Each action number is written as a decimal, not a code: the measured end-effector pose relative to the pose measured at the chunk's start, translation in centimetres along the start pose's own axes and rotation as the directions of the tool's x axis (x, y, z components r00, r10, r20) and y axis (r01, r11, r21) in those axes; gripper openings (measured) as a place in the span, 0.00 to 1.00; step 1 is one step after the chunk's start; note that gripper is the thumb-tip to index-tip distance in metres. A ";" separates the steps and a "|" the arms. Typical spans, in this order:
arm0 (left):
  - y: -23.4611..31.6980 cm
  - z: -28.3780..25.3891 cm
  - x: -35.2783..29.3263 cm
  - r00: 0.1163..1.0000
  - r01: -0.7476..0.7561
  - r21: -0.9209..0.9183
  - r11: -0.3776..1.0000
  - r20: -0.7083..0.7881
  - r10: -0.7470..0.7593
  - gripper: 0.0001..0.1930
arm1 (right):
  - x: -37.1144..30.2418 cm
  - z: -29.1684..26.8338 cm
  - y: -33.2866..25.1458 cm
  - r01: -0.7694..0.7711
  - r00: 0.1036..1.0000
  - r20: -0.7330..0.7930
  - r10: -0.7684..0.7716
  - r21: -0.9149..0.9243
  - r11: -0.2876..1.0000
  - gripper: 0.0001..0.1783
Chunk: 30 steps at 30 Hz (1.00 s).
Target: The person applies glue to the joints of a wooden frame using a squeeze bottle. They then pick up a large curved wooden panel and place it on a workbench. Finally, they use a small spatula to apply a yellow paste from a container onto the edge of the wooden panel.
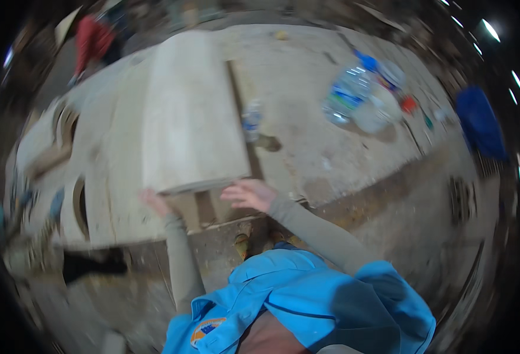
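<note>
Head view: pale board (pixel 192 112) on worktable (pixel 307 159) — likely positioning step. Left hand (pixel 156 202): blurred, finger state cannot tell. Right hand (pixel 251 195): fingers slightly spread, near edge. Next probably needs even two-handed hold.

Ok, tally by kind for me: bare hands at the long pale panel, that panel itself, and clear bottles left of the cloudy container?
Hands: 2 (left hand, right hand)
Panel: 1
Clear bottles: 2 (large bottle, small bottle)
Total: 5
</note>
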<state>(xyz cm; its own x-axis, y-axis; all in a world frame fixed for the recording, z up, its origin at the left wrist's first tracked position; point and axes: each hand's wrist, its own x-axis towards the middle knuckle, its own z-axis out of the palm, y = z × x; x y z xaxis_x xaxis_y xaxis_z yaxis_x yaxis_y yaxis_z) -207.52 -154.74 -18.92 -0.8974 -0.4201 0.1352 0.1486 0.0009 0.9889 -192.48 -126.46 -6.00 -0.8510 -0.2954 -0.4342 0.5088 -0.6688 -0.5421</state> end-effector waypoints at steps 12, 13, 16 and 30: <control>14.7 4.5 -7.0 0.950 -0.291 0.056 0.955 -0.099 0.295 0.28 | -25.5 -26.2 19.5 -0.328 0.599 -0.463 -0.653 -0.886 0.328 0.16; 17.8 7.1 -9.8 0.928 -0.373 0.001 0.928 -0.013 0.373 0.27 | -29.8 -29.2 21.5 -0.602 0.654 -0.638 -0.408 -0.764 0.230 0.14; 24.6 16.1 -22.2 0.856 -0.358 -0.170 0.918 0.334 0.395 0.25 | -45.5 -38.5 34.5 -0.714 0.345 -0.904 -0.252 -0.427 0.555 0.25; 23.0 33.9 -73.5 -0.768 -0.368 -0.736 0.568 0.585 0.260 0.19 | -69.8 -37.1 53.1 0.258 -0.484 -0.867 0.117 -0.014 0.966 0.11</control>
<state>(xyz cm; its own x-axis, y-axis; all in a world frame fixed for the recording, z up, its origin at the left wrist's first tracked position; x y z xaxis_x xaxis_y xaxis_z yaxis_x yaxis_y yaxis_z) -152.27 -93.09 -4.03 0.4852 0.8536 0.1896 0.7202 -0.5131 0.4669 -101.24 -116.04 -31.17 0.5842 0.6566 -0.4771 0.2734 -0.7127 -0.6460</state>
